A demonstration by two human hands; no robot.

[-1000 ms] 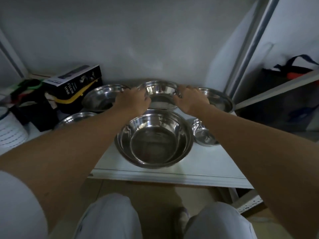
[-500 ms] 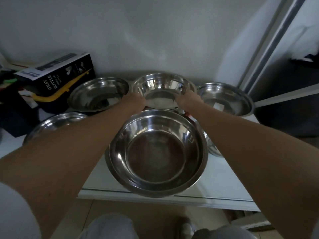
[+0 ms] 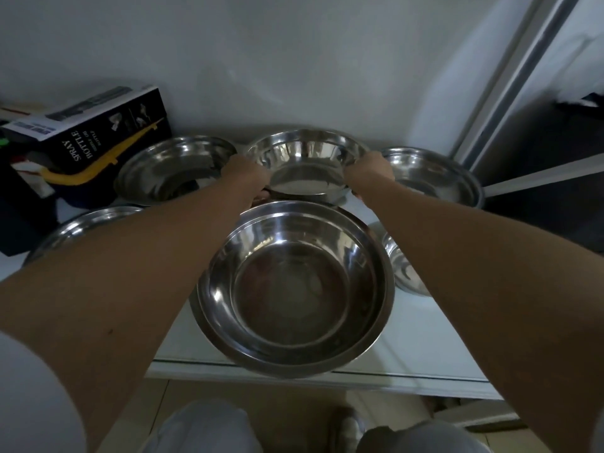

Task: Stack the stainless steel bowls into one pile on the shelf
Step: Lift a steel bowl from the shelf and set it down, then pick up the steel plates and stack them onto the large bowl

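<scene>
Six steel bowls sit on the white shelf. The largest bowl fills the front edge, with another nested beneath it. Behind it, the middle bowl is tilted toward the viewer, gripped at its left rim by the left hand and at its right rim by the right hand. A small bowl lies at the right, partly hidden by the forearm.
</scene>
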